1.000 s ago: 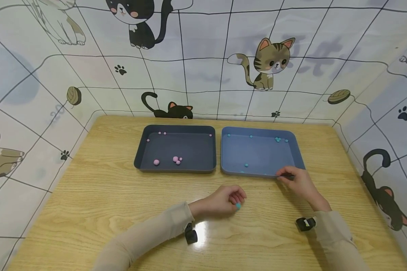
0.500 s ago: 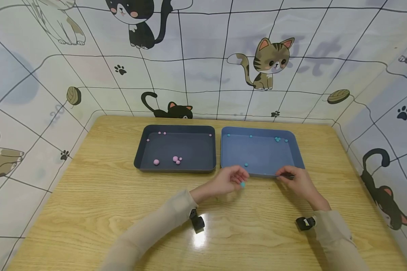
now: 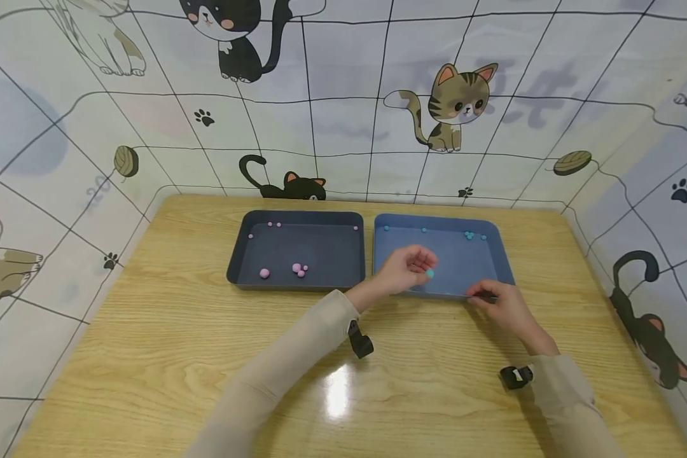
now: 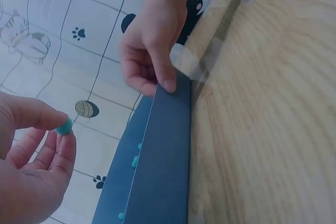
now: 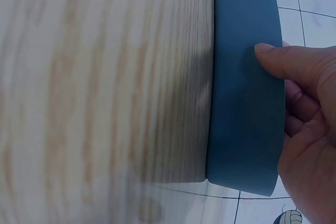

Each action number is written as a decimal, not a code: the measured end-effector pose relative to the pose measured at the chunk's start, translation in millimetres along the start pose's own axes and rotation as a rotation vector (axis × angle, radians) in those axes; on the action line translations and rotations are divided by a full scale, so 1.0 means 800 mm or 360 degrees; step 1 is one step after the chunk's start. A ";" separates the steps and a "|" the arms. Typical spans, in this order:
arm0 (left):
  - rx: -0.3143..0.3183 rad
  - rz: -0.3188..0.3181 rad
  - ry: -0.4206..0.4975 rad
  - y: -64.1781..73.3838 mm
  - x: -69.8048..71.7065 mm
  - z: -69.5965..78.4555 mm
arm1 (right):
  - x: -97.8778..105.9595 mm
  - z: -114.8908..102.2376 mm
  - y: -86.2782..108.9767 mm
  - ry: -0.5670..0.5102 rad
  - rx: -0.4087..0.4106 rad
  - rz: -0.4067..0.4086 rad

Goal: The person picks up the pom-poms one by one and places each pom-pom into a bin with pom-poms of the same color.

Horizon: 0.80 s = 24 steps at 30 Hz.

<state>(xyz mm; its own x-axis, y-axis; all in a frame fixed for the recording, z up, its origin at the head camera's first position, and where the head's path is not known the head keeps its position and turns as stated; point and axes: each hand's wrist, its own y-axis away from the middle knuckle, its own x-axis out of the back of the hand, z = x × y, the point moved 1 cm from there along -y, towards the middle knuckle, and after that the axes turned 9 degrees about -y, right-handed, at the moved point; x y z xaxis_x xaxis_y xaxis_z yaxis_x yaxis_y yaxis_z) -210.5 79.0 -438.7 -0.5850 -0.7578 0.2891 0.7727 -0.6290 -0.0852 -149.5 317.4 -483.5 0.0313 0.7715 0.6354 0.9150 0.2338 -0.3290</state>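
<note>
My left hand [image 3: 403, 270] pinches a small teal ball [image 3: 430, 273] between thumb and fingertip, over the near part of the blue tray [image 3: 389, 251]. In the left wrist view the teal ball [image 4: 64, 126] shows clearly at the thumb tip. My right hand [image 3: 500, 305] grips the near rim of that tray close to its right corner. The right wrist view has the thumb [image 5: 273, 56] on the outer wall and the fingers curled over the rim. Several smaller teal balls [image 3: 469, 235] lie along the tray's far side.
A dark grey tray [image 3: 275, 248] stands left of the blue one, with several pink balls [image 3: 264, 273] of differing sizes in it. Both trays sit on a wooden table [image 3: 177, 331]. A wall covering with cat drawings [image 3: 343, 127] rises behind and beside the table.
My left hand has moved forward and right with the teal ball, from above the table to over the blue tray. The right hand has stayed on the rim.
</note>
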 end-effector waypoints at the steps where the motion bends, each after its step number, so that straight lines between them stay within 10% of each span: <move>1: 0.0000 0.0011 0.0005 -0.004 0.001 0.000 | 0.000 0.000 0.000 0.0007 0.0002 0.0002; 24: 0.0158 0.0244 0.0127 -0.063 0.004 -0.013 | 0.001 -0.006 0.000 0.0012 0.0026 0.0014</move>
<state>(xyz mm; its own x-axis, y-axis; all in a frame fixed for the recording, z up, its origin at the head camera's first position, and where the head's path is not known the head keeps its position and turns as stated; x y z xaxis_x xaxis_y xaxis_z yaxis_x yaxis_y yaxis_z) -254.1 106.7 -443.4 -0.4732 -0.8572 0.2032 0.8725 -0.4880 -0.0266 -147.9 315.3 -479.4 0.0423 0.7693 0.6375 0.9078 0.2369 -0.3461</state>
